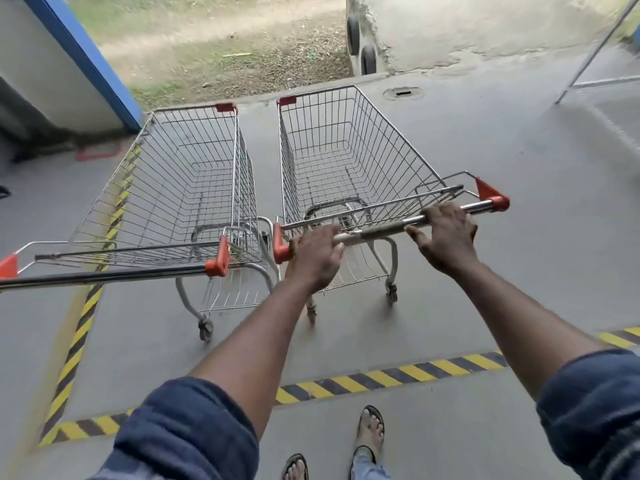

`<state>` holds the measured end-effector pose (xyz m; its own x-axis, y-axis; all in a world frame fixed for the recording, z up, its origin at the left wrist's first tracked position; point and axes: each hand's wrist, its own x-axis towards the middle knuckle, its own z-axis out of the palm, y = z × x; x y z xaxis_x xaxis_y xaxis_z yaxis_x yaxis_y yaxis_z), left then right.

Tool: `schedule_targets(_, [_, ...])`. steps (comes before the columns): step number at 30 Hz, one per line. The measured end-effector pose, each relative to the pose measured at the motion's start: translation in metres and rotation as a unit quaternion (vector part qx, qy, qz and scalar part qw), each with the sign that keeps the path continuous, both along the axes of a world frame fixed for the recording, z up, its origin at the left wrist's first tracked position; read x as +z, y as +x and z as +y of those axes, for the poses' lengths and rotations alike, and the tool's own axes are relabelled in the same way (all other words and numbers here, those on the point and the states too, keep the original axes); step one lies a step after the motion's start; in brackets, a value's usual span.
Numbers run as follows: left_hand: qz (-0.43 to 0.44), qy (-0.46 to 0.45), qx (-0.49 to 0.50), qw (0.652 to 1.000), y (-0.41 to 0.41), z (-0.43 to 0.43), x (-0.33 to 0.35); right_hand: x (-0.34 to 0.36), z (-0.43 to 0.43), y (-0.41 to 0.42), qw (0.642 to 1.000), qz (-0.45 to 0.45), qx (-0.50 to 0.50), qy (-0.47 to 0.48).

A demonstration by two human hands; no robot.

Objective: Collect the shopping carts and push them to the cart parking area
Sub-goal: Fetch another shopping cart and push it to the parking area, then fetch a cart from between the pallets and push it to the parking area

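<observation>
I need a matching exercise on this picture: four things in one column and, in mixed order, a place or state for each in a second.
1 right cart
2 left cart
3 floor stripe
4 drain cover

A yellow and black
B no hand on it
C gripped by left hand and right hand
D in the floor beyond the carts

Pairs: 1-C, 2-B, 3-A, 4-D

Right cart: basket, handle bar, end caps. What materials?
Basket: thin welded wire grid, silvery and shiny, probably plated steel.
Handle bar: round metal tube with a chrome-like glint.
End caps: orange-red, dull surface, likely moulded plastic.
</observation>
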<state>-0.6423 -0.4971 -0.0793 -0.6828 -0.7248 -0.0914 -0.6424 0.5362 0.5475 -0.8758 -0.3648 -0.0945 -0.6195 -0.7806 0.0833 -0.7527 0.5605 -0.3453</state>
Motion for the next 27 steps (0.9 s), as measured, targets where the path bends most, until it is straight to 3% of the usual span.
schedule_targets(5, [0.05, -0.044, 0.028, 0.997, 0.01, 0.03, -0.006, 0.012, 0.017, 0.048, 1.0, -0.012, -0.012, 0.018])
schedule_targets(8, [0.041, -0.05, 0.015, 0.998, 0.024, 0.054, -0.001, 0.027, 0.037, 0.084, 0.993, -0.009, 0.008, 0.114])
schedule_targets(10, [0.033, -0.02, -0.002, 0.999, 0.038, 0.069, -0.003, 0.029, 0.058, 0.115, 0.986, 0.004, 0.011, 0.169])
schedule_targets(15, [0.057, 0.064, -0.069, 0.994, 0.085, 0.12, -0.01, 0.018, 0.13, 0.193, 0.989, -0.008, -0.063, 0.136])
schedule_targets(21, [-0.016, 0.119, -0.196, 0.973, 0.145, 0.224, -0.023, 0.01, 0.239, 0.279, 0.978, -0.036, -0.142, 0.146])
schedule_targets(27, [-0.102, 0.123, -0.383, 0.91, 0.159, 0.367, -0.04, 0.003, 0.4, 0.349, 0.943, -0.056, -0.284, 0.164])
